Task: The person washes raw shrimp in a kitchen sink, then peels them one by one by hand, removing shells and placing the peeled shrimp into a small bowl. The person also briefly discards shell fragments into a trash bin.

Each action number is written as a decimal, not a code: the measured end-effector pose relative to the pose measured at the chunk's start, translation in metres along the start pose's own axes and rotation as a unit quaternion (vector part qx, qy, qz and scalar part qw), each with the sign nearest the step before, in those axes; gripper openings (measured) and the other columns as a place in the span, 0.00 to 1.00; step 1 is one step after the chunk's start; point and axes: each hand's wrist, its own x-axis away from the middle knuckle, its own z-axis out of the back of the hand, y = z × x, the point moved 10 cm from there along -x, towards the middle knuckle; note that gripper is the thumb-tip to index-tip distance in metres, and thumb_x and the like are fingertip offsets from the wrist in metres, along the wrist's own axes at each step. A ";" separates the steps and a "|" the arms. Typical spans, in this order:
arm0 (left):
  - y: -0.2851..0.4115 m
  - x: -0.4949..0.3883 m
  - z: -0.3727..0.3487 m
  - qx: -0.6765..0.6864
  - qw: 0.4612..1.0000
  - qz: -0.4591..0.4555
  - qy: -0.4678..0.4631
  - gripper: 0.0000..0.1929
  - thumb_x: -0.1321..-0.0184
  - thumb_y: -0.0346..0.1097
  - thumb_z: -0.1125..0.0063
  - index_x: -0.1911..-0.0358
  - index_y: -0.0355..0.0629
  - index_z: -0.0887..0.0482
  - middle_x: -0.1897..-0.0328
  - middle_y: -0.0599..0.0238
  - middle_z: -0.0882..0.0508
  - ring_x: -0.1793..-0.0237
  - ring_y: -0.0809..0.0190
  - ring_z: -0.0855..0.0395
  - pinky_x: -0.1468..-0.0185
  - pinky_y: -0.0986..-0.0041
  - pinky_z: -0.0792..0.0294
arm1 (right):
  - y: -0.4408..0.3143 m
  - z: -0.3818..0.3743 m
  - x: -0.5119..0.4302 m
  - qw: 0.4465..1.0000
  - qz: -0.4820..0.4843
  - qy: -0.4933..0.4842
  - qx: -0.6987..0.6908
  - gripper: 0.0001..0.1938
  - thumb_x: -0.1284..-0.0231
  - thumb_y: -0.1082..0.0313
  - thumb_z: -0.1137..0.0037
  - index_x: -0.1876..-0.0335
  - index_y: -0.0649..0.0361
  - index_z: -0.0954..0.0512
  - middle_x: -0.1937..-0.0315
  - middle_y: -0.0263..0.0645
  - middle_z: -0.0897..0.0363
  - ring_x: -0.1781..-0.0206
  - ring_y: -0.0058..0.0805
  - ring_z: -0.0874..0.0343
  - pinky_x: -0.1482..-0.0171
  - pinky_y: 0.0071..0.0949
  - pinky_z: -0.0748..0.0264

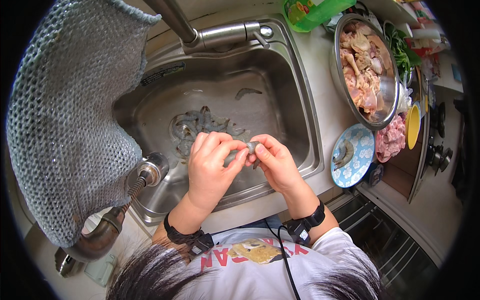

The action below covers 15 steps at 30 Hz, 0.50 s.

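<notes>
Over the front of a stainless steel sink [275, 95], both my hands pinch one raw grey shrimp [252, 147]. The fingertips of my left hand [212, 165] are on one side of it, and my right hand [275, 159] grips the other side between thumb and fingers. Part of the shrimp is hidden behind the fingers. Below and beyond my left hand, a heap of raw shrimp [195, 122] lies around the drain. A single shrimp [248, 93] rests apart on the sink floor. To the right, a blue floral plate [359, 161] carries shrimp [344, 153].
A metal faucet [225, 35] stands behind the sink. A grey mesh cloth [75, 112] drapes over a hose-like spout [137, 187] at left. On the right are a steel bowl [392, 90] of raw poultry, pink meat pieces [390, 138], a yellow bowl [413, 125] and a green bottle [318, 13].
</notes>
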 end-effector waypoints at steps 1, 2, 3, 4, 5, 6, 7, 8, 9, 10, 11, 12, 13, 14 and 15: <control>0.000 0.000 0.000 0.000 1.000 0.000 -0.003 0.07 0.58 0.29 0.31 0.73 0.45 0.15 0.70 0.69 0.21 0.66 0.59 0.26 0.62 0.68 0.32 | -0.001 0.000 0.000 1.000 0.009 -0.004 0.011 0.11 0.30 0.63 0.50 0.50 0.61 0.28 0.64 0.32 0.23 0.61 0.20 0.24 0.54 0.22 0.28; 0.001 0.001 -0.001 0.000 1.000 0.000 -0.005 0.07 0.58 0.29 0.31 0.73 0.45 0.15 0.70 0.68 0.21 0.66 0.59 0.26 0.62 0.68 0.32 | -0.001 0.000 0.001 1.000 0.009 -0.003 0.010 0.11 0.30 0.63 0.51 0.50 0.61 0.28 0.63 0.32 0.23 0.61 0.20 0.24 0.54 0.22 0.28; 0.000 0.001 -0.001 0.002 1.000 0.002 -0.007 0.07 0.58 0.29 0.32 0.72 0.45 0.15 0.69 0.68 0.21 0.66 0.59 0.26 0.62 0.68 0.32 | -0.002 0.000 0.001 1.000 0.014 -0.005 0.010 0.11 0.30 0.63 0.51 0.50 0.61 0.28 0.63 0.32 0.23 0.61 0.20 0.24 0.53 0.22 0.28; 0.001 0.001 -0.001 0.000 1.000 0.000 -0.008 0.07 0.58 0.29 0.32 0.72 0.45 0.15 0.69 0.68 0.21 0.66 0.58 0.26 0.62 0.68 0.31 | -0.003 -0.001 0.001 1.000 0.021 -0.008 0.011 0.11 0.30 0.63 0.51 0.50 0.61 0.28 0.63 0.32 0.23 0.61 0.20 0.24 0.53 0.22 0.28; 0.002 0.002 -0.001 0.000 1.000 0.000 -0.008 0.08 0.58 0.29 0.32 0.72 0.45 0.15 0.69 0.68 0.21 0.66 0.58 0.25 0.62 0.68 0.31 | -0.002 -0.001 0.001 1.000 0.019 -0.010 0.003 0.11 0.30 0.64 0.51 0.50 0.61 0.28 0.63 0.32 0.23 0.61 0.20 0.24 0.53 0.22 0.28; 0.002 0.002 -0.001 0.002 1.000 0.002 -0.011 0.08 0.58 0.29 0.32 0.72 0.45 0.15 0.69 0.68 0.21 0.66 0.58 0.25 0.62 0.68 0.31 | -0.002 -0.001 0.002 1.000 0.020 -0.012 -0.003 0.11 0.30 0.64 0.51 0.50 0.62 0.28 0.63 0.32 0.23 0.61 0.20 0.24 0.53 0.23 0.28; 0.002 0.002 -0.001 -0.001 1.000 0.000 -0.012 0.08 0.58 0.28 0.31 0.72 0.45 0.15 0.69 0.68 0.21 0.65 0.59 0.26 0.62 0.68 0.31 | -0.002 -0.002 0.002 1.000 0.022 -0.015 -0.008 0.11 0.30 0.64 0.51 0.50 0.62 0.28 0.63 0.32 0.23 0.61 0.20 0.24 0.53 0.23 0.28; 0.003 0.002 -0.001 -0.001 1.000 -0.001 -0.015 0.08 0.58 0.27 0.31 0.71 0.44 0.15 0.69 0.67 0.21 0.65 0.59 0.26 0.62 0.69 0.32 | -0.001 -0.002 0.002 1.000 0.021 -0.014 -0.013 0.11 0.30 0.64 0.51 0.50 0.62 0.29 0.63 0.32 0.23 0.61 0.20 0.24 0.53 0.23 0.28; 0.002 0.003 -0.001 0.001 1.000 0.000 -0.016 0.09 0.58 0.27 0.30 0.71 0.44 0.15 0.70 0.67 0.21 0.65 0.59 0.26 0.62 0.70 0.32 | -0.001 -0.002 0.002 1.000 0.020 -0.013 -0.017 0.11 0.30 0.64 0.51 0.50 0.62 0.29 0.63 0.32 0.24 0.61 0.20 0.24 0.53 0.22 0.28; 0.003 0.003 -0.001 -0.001 1.000 -0.002 -0.017 0.09 0.58 0.27 0.30 0.71 0.44 0.15 0.70 0.67 0.21 0.65 0.59 0.26 0.62 0.69 0.32 | 0.000 -0.002 0.003 1.000 0.020 -0.012 -0.020 0.11 0.30 0.64 0.51 0.50 0.63 0.29 0.63 0.32 0.24 0.61 0.20 0.24 0.53 0.22 0.28; 0.003 0.003 -0.001 -0.001 1.000 -0.003 -0.016 0.09 0.58 0.27 0.30 0.71 0.44 0.15 0.70 0.67 0.22 0.65 0.59 0.26 0.62 0.69 0.32 | 0.000 -0.002 0.003 1.000 0.021 -0.011 -0.020 0.11 0.30 0.64 0.51 0.50 0.63 0.29 0.63 0.32 0.24 0.61 0.20 0.24 0.53 0.22 0.28; 0.003 0.003 -0.001 -0.001 1.000 -0.003 -0.015 0.09 0.58 0.27 0.30 0.72 0.44 0.15 0.70 0.67 0.22 0.65 0.59 0.26 0.62 0.69 0.32 | 0.001 -0.002 0.003 1.000 0.021 -0.010 -0.020 0.11 0.30 0.64 0.51 0.50 0.63 0.29 0.64 0.33 0.24 0.61 0.20 0.24 0.53 0.22 0.28; 0.004 0.003 0.000 -0.006 1.000 -0.006 -0.014 0.09 0.58 0.27 0.30 0.72 0.44 0.15 0.70 0.67 0.22 0.65 0.59 0.26 0.63 0.69 0.32 | 0.000 -0.002 0.002 0.999 0.025 -0.011 -0.020 0.12 0.30 0.64 0.51 0.50 0.63 0.29 0.64 0.33 0.24 0.61 0.20 0.24 0.53 0.22 0.28; 0.005 0.003 0.000 -0.011 1.000 -0.008 -0.013 0.09 0.58 0.27 0.30 0.72 0.44 0.16 0.70 0.67 0.22 0.65 0.59 0.26 0.63 0.69 0.32 | 0.001 -0.002 0.002 1.000 0.023 -0.005 -0.017 0.12 0.30 0.64 0.51 0.50 0.63 0.29 0.64 0.33 0.24 0.61 0.20 0.24 0.54 0.22 0.28; 0.005 0.003 0.000 -0.011 1.000 -0.009 -0.012 0.09 0.58 0.26 0.30 0.72 0.44 0.16 0.70 0.67 0.22 0.65 0.59 0.26 0.63 0.69 0.32 | 0.002 -0.001 0.002 1.000 0.024 0.000 -0.014 0.12 0.30 0.64 0.51 0.50 0.63 0.29 0.64 0.33 0.24 0.61 0.20 0.24 0.54 0.22 0.28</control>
